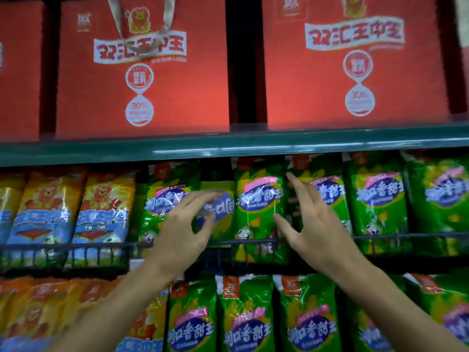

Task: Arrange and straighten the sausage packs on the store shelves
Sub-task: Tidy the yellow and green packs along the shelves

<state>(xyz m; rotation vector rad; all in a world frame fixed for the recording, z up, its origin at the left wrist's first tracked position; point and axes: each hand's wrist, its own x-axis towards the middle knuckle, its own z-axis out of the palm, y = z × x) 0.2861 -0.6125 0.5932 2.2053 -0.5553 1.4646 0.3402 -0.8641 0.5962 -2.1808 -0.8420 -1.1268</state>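
Here, both hands are raised at the middle shelf (228,148): the left hand (182,232) is curled with fingers spread, empty, just before a skewed, set-back green sausage pack (218,212); the right hand (314,224) is spread open beside an upright green pack (258,212). The film packs are judged light, soft and slippery, best gripped by their side edges. They are held behind a black wire rail (76,246).
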